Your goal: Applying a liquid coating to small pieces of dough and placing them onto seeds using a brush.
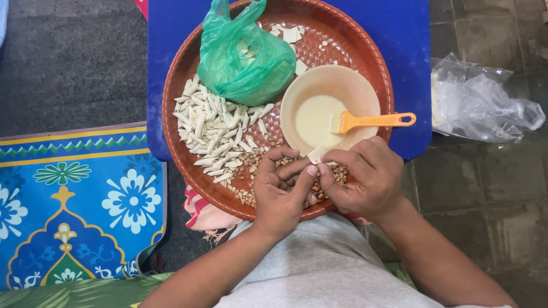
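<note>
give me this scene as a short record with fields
left hand: fingers pinch a small white wrapper piece
right hand: pinches the same piece
tray: round brown woven tray on a blue stool
on tray: folded white pieces, peanuts, green bag, bowl of pale liquid with orange brush
floor right: clear plastic bag

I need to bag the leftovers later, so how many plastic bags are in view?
2: a green plastic bag lies on the round brown tray, and a clear plastic bag lies on the floor to the right. None seems hidden.
</note>
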